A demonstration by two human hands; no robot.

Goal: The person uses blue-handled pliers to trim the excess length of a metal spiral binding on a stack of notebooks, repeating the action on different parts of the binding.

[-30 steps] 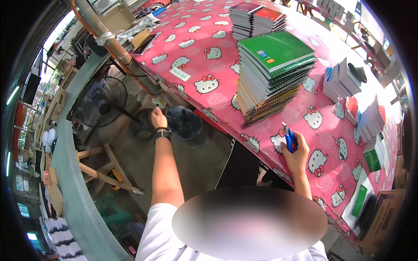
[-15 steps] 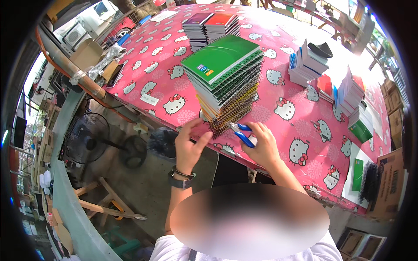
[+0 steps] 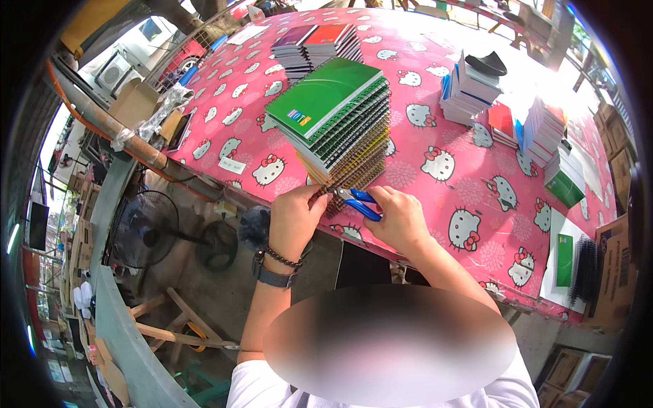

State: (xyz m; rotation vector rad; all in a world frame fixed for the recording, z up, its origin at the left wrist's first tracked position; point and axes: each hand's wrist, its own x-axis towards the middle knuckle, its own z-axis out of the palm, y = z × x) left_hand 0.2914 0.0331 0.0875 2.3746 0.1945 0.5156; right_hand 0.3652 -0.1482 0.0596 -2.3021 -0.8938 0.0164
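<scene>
A tall stack of spiral notebooks (image 3: 354,146) stands near the table's front edge, a green-covered notebook (image 3: 326,98) on top and yellow-edged ones lower down. My right hand (image 3: 403,219) is closed around the blue handles of small wire cutters (image 3: 360,205). Their jaws point left and meet the coil ends at the stack's near lower corner. Beside the jaws, my left hand (image 3: 294,216) pinches that corner of a spiral notebook between thumb and fingers. The exact spot between its fingertips is partly hidden.
Purple and red notebooks (image 3: 316,44) are piled behind the stack on the pink patterned table (image 3: 408,173). More piles of books (image 3: 469,92) stand at the right, with black coils (image 3: 581,279) near a cardboard box (image 3: 612,272). A floor fan (image 3: 146,228) stands left below the table.
My left hand has closed its open fingers onto the stack's near corner. The wire cutters in my right hand have moved left to the coil ends. The whole view has shifted slightly.
</scene>
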